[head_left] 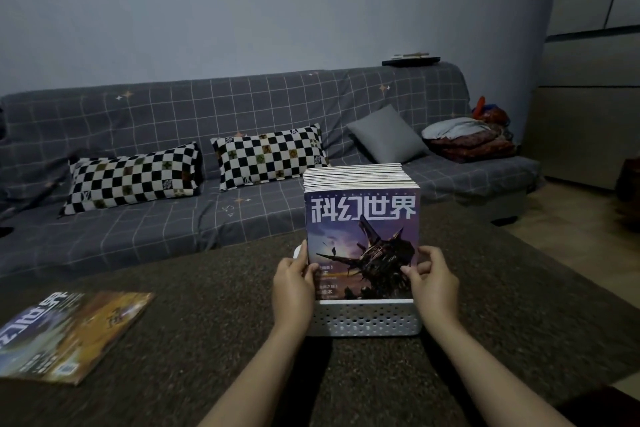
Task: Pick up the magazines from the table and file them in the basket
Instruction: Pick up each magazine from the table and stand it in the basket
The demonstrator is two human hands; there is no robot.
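Far left on the desk (207,305), loose magazines (69,333) lie flat, overlapped, cut off by the frame edge, so count unclear; long axes run diagonally, away and to the right. Left hand (292,288) pinches the front magazine (362,243) at its left edge; thumb on cover, other fingers hidden behind. That mag stands upright, cover facing the camera, long axis vertical, bottom hidden inside the white basket (363,321), w/ a row of mags packed behind. Right hand (433,284) pinches the right edge.
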